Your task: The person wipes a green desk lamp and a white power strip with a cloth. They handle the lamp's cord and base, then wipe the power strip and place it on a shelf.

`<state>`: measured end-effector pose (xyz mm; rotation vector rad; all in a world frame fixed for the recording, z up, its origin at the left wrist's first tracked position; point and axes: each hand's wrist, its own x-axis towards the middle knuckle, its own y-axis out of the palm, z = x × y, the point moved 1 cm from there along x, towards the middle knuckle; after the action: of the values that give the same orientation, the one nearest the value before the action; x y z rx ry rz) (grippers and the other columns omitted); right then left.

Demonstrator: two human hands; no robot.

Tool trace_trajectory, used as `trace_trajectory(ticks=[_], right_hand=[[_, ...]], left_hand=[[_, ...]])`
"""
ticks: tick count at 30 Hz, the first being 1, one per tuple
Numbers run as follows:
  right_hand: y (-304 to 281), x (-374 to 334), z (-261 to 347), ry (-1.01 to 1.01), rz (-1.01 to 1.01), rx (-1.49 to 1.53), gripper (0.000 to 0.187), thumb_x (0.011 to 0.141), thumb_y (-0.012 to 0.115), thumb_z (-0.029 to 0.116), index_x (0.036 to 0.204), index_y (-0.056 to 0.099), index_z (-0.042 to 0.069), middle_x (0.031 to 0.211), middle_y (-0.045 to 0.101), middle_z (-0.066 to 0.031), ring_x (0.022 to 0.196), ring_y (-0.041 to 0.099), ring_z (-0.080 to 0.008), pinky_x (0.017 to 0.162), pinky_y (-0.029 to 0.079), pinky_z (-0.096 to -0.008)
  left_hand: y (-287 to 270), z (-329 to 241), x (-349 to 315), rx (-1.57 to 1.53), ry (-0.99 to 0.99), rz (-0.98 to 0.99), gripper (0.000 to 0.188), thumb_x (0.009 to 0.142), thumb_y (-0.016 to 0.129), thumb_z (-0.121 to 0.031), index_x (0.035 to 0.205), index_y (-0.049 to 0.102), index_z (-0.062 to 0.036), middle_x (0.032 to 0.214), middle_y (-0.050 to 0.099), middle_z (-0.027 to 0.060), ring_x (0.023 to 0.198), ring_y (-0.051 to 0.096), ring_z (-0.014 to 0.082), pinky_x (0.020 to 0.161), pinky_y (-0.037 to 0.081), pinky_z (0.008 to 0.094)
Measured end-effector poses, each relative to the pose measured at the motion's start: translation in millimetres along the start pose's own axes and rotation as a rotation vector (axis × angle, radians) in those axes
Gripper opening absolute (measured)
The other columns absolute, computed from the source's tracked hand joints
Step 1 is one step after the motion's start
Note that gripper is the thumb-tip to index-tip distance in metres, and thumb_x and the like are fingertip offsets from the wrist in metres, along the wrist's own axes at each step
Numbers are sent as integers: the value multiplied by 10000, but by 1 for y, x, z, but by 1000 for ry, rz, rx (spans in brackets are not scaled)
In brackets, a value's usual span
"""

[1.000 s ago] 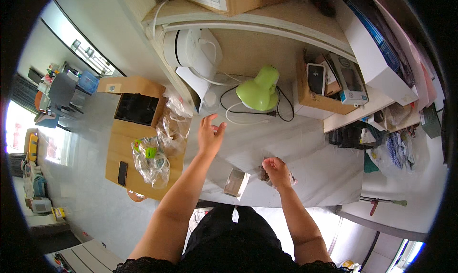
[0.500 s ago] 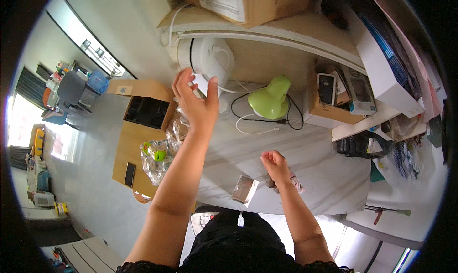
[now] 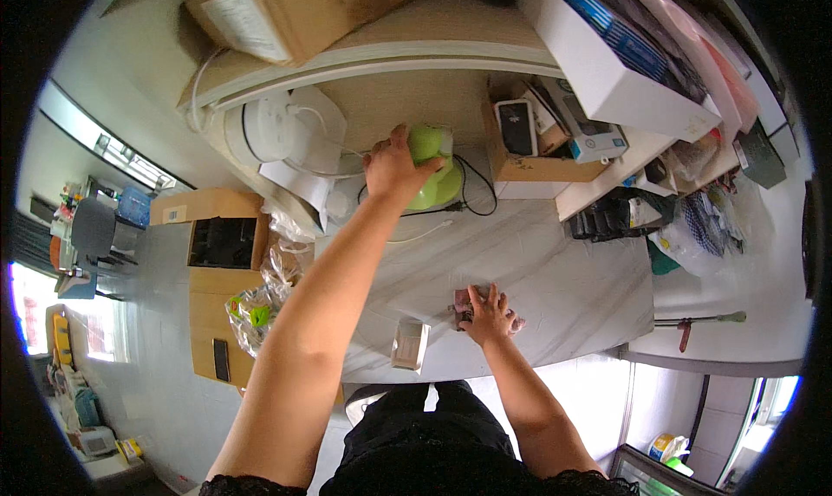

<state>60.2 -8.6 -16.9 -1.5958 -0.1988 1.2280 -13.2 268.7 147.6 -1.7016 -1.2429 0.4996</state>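
A light green desk lamp (image 3: 446, 188) stands near the back of the marble-patterned table (image 3: 555, 253). My left hand (image 3: 400, 174) reaches to it with fingers apart and thumb stretched across the front of the lamp; whether it presses on the lamp I cannot tell. My right hand (image 3: 490, 318) rests with spread fingers over a small dark-pink bundle (image 3: 462, 304), which shows at both sides of the hand and is partly hidden. Left of that hand, close to the front edge, sits a small open box (image 3: 410, 344) with pale sides.
Black and white cables lie around the lamp. A white round appliance (image 3: 264, 130) stands at the back left. A cardboard box (image 3: 529, 167) of small packages is at the back right. Crumpled clear plastic (image 3: 277, 271) and a phone (image 3: 221, 359) lie left. An overhead shelf (image 3: 373, 58) crosses above.
My left hand has moved from beside the white appliance to the green lamp. My right hand has lowered and spread over the pink bundle. The whole view has shifted.
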Motion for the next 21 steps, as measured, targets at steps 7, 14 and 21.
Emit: trace_trajectory(ticks=[7, 14, 21], right_hand=[[3, -3, -8, -66, -78, 68, 875, 730, 756, 387, 1445, 251, 396, 1505, 212, -100, 1344, 272, -357, 1014, 355, -563], [15, -2, -15, -112, -222, 77, 805, 722, 760, 369, 1406, 336, 383, 1427, 306, -96, 1293, 329, -347, 984, 375, -551], [49, -12, -80, -195, -389, 483, 535, 664, 711, 118, 1185, 612, 192, 1196, 503, -144, 1141, 489, -310, 950, 424, -454]], left_hand=[[6, 27, -15, -212, 85, -59, 598, 682, 761, -450, 1043, 577, -10, 958, 669, 201, 898, 639, 376, 775, 512, 442], [-66, 16, -68, -387, 174, 50, 587, 657, 799, -337, 1100, 608, -2, 940, 678, 165, 850, 670, 296, 770, 518, 373], [-97, -2, -107, -560, 250, 249, 593, 668, 795, -344, 1122, 607, -12, 940, 681, 152, 839, 676, 257, 760, 524, 347]])
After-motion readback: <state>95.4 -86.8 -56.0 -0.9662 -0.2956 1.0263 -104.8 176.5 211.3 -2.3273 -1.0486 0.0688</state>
